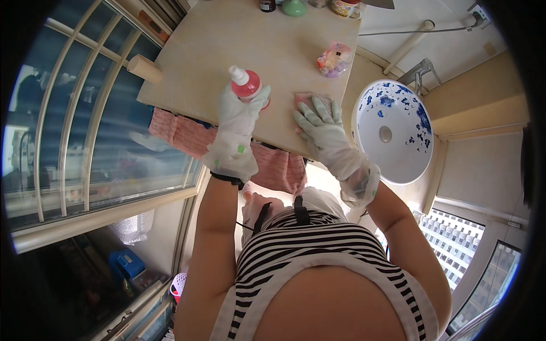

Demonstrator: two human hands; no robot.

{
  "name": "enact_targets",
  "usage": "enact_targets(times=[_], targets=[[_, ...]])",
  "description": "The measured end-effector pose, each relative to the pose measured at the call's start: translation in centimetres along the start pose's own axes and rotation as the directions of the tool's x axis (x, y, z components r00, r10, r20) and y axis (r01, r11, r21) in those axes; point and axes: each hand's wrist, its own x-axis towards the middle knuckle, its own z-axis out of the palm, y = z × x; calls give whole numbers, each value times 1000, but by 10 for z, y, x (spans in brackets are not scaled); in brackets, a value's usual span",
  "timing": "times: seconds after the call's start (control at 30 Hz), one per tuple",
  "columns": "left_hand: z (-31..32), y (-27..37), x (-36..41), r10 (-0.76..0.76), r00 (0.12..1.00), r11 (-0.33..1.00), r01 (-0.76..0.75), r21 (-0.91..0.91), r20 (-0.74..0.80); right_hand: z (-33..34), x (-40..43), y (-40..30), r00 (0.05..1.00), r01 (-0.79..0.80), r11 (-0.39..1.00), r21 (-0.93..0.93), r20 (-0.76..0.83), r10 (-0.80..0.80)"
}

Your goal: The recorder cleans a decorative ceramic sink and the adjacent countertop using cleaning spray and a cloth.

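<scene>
Both hands wear long whitish-green rubber gloves. My left hand [245,104] is wrapped around a pink pump bottle [246,85] with a white top, over the front part of the beige countertop [273,51]. To the right, my right hand [322,121] lies with spread fingers on a pink cloth [303,99], pressing it against the countertop near its right edge; part of the cloth is hidden under the palm. Beyond that hand sits a crumpled, colourful plastic packet [335,59].
A white basin with blue flowers [396,153] and a metal faucet [420,74] stand at the right. Jars and a green container [293,7] line the far edge. A cardboard tube [145,68] lies by the barred window at left. A pink towel [277,168] hangs in front.
</scene>
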Motion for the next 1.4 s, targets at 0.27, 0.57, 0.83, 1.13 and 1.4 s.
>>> enact_targets(times=[0.27,0.57,0.83,1.13,1.4], targets=[[-120,-2,-16,251,942,883,-316,-346,-222,1,-2,-72,961,-8,999,35,276,-2],[-259,-69,-37,181,980,937,-197,-289,-81,53,134,-108,898,-304,950,-69,312,310],[-313,-86,-58,35,999,963,-41,-265,-26,105,299,-97,821,-531,847,-16,236,520],[-316,-102,-42,56,998,938,-48,-342,11,101,279,-193,832,58,997,47,549,-74],[-302,-85,-15,167,979,962,-135,-238,119,98,224,-49,857,-159,964,-213,455,242]])
